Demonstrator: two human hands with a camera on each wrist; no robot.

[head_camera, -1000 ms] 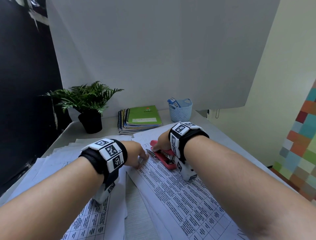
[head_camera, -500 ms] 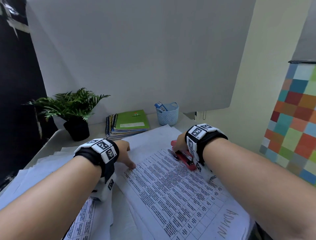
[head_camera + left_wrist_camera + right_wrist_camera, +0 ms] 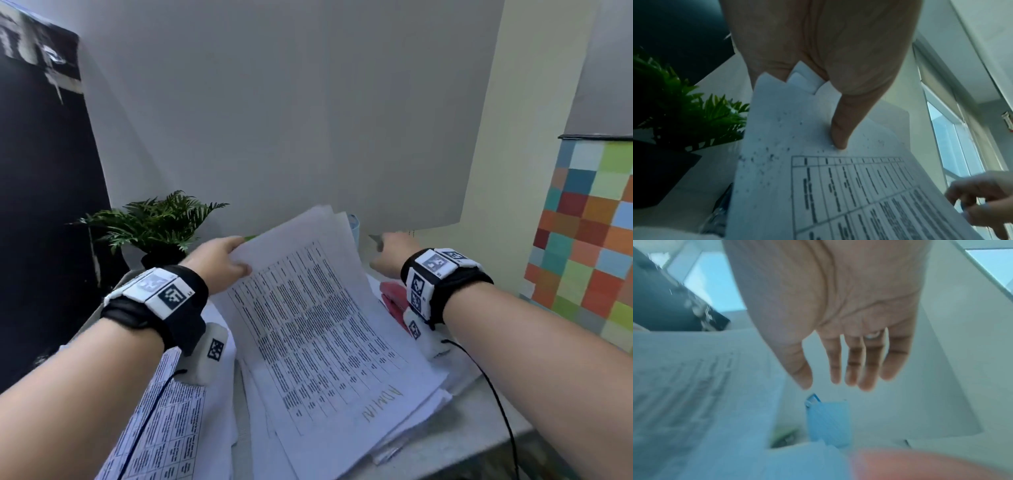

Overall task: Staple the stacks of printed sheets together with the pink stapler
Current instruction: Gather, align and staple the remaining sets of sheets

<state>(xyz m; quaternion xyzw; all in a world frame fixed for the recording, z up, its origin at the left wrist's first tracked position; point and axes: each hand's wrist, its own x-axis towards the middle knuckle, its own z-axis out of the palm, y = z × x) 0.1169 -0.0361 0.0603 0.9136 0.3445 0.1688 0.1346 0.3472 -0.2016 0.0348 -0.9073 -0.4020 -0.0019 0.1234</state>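
Across the cluttered desk (image 3: 455, 442), I'm now lifting the printed stack (image 3: 308, 308) by its corner, my left hand (image 3: 219, 260) pinching it, while my right hand (image 3: 394, 255), fingers loosely spread, is leaving the pink stapler (image 3: 394, 298) lying beside the stack, so that staple looks done

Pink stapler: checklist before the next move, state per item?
1. Left hand grips the printed stack at its corner, thumb on top: ok.
2. Sheet corners aligned in that grip: not ok; the left wrist view shows them fanned.
3. Right hand free to take the stapler: ok; fingers straight, holding nothing.
4. Pink stapler within reach: ok; it lies on the papers just below the right wrist.
5. Staple already in this corner: cannot tell.
6. Stack free of the loose sheets beneath: cannot tell; its near end rests on them.
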